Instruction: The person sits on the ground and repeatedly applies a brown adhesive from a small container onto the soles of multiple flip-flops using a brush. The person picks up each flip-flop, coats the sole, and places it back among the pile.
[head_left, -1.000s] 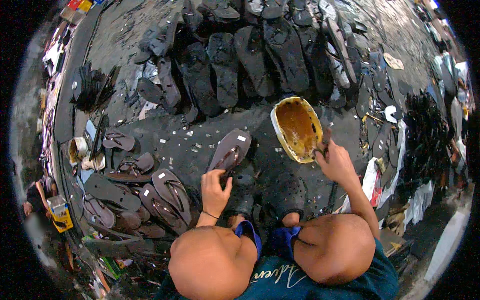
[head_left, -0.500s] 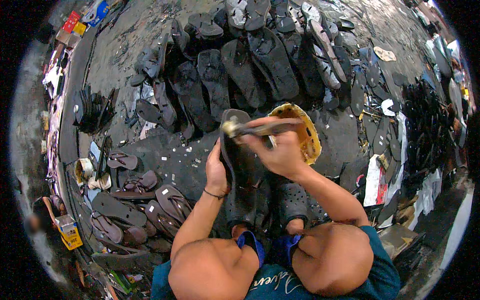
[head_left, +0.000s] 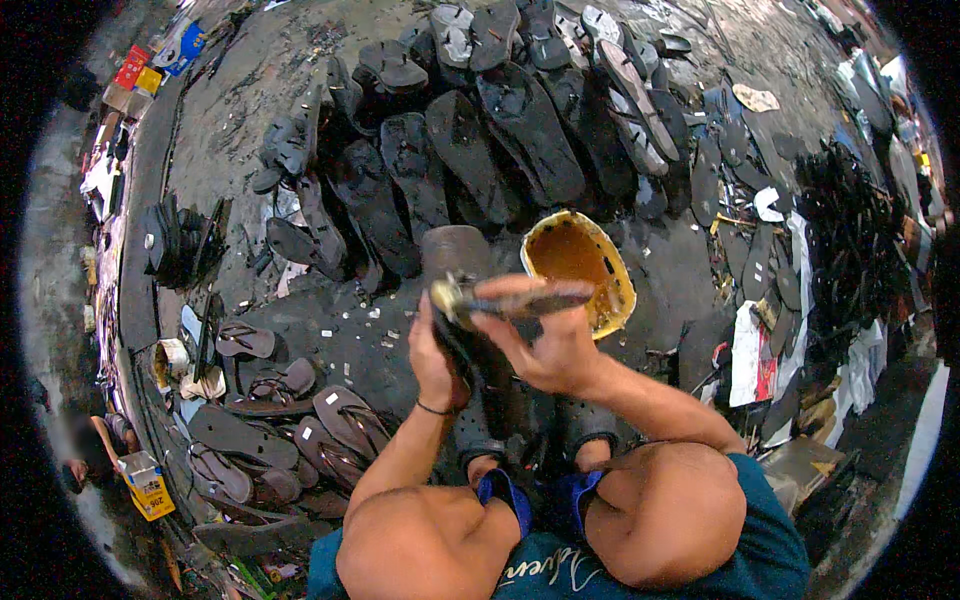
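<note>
My left hand grips a dark sandal sole by its left edge, holding it up in front of my feet. In my right hand is a brush, its handle lying across to the right and blurred by motion. The brush's pale, glue-coated tip is over the sole's left edge, close to my left fingers; whether it touches cannot be made out. Just beyond my right hand stands a yellow-rimmed tub with amber, glue-like stuff inside, partly covered by the hand and brush.
Rows of dark soles lie ahead of me. Brown flip-flops are heaped at the left, near a small yellow box. A pile of black straps and loose scraps spread along the right. My clogs rest below the work.
The brush and my right hand have come lower and slightly left along the sole. The sole has tilted, showing more of its upper end. The view has shifted a little.
</note>
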